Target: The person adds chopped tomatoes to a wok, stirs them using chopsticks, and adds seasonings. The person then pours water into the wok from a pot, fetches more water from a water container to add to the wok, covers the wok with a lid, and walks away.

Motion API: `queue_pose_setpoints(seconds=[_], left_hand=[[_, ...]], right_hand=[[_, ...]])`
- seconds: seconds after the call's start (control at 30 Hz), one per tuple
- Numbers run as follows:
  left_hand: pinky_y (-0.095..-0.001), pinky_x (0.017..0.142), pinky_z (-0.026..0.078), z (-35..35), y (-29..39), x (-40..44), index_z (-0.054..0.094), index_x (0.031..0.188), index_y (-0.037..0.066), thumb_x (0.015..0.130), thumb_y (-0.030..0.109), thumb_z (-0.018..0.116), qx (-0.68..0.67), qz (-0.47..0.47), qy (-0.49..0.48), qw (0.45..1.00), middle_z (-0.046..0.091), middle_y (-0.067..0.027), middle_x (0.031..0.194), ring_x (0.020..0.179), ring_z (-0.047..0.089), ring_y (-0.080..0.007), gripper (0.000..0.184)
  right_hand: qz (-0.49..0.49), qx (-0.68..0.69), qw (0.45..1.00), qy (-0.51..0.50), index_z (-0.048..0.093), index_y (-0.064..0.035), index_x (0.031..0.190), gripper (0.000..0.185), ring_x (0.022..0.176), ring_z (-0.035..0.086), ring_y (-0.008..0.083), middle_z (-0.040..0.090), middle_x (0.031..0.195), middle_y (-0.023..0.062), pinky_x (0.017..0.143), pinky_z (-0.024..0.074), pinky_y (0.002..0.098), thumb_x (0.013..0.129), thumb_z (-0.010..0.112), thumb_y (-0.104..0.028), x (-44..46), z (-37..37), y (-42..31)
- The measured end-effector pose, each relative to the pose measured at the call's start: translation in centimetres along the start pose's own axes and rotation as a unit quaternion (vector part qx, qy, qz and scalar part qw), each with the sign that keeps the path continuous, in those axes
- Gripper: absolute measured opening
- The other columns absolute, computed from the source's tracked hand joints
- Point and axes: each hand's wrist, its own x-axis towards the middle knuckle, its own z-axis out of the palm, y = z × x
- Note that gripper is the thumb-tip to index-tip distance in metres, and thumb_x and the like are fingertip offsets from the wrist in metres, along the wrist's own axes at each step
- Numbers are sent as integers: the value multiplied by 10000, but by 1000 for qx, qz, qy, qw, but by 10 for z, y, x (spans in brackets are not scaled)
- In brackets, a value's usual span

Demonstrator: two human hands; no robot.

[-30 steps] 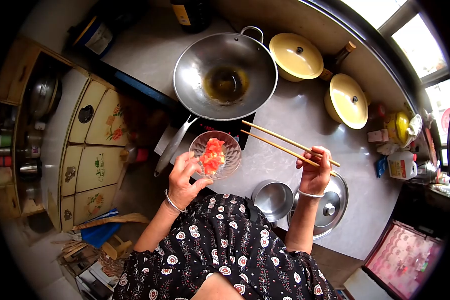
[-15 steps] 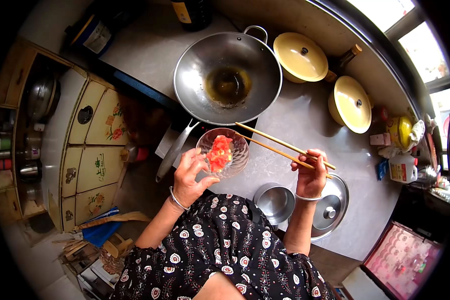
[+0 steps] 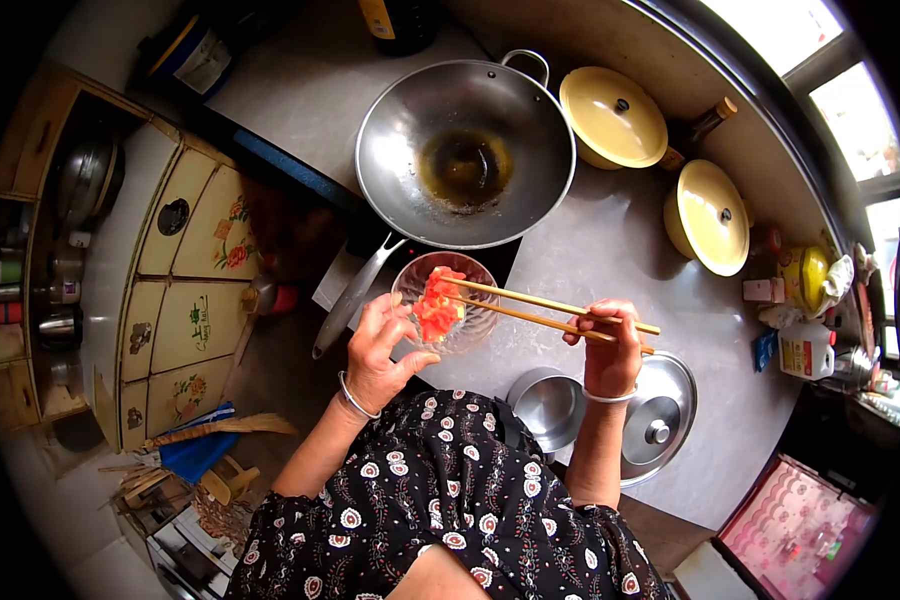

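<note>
My left hand (image 3: 382, 345) grips the near left rim of a clear glass bowl (image 3: 482, 322), closed on it. Chopped red pieces, which look like tomato (image 3: 437, 308), lie in the bowl. A pair of wooden chopsticks (image 3: 560, 308) is held in my right hand (image 3: 612, 345), fingers closed round them. Their tips reach over the bowl and touch the red pieces. Just beyond the bowl stands a steel wok (image 3: 390, 140) with brownish oil (image 3: 465, 170) in its bottom. The wok's long handle (image 3: 355, 300) points back past my left hand.
A small steel pot (image 3: 548, 402) and a round steel lid (image 3: 670, 455) lie near my right forearm. Two yellow lidded pots (image 3: 610, 115) and a bottle (image 3: 710, 120) line the counter's back right. A cabinet (image 3: 205, 230) stands at left.
The chopsticks have swung from above the bowl's far edge down to the red pieces. My right hand has lowered and turned slightly. The left hand keeps its hold on the bowl.
</note>
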Motion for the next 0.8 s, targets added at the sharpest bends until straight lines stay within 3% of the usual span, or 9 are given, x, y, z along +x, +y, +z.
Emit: queue_pose_setpoints(seconds=[0.43,0.53,0.8], left_hand=[[-368,783,484,-5,-4,3,535,781,43,599,270,799,16,10,16,1000,495,-202,1084,928,581,-312,393],[-342,765,506,-7,-4,4,544,789,29,597,196,801,26,19,19,999,505,-200,1098,929,593,-281,362],[-353,797,486,-9,-5,5,542,785,33,599,206,799,19,11,22,1000,504,-200,1105,930,590,-282,362]], right_hand=[[19,-47,998,-29,543,19,921,378,698,568,242,548,776,131,616,493,355,923,386,-325,-2,11,5],[19,-49,998,-37,543,22,924,376,704,570,239,551,783,133,620,498,355,923,387,-320,-2,13,5],[12,-41,997,-67,545,22,930,383,711,572,236,550,782,132,627,506,356,927,379,-322,1,17,5]])
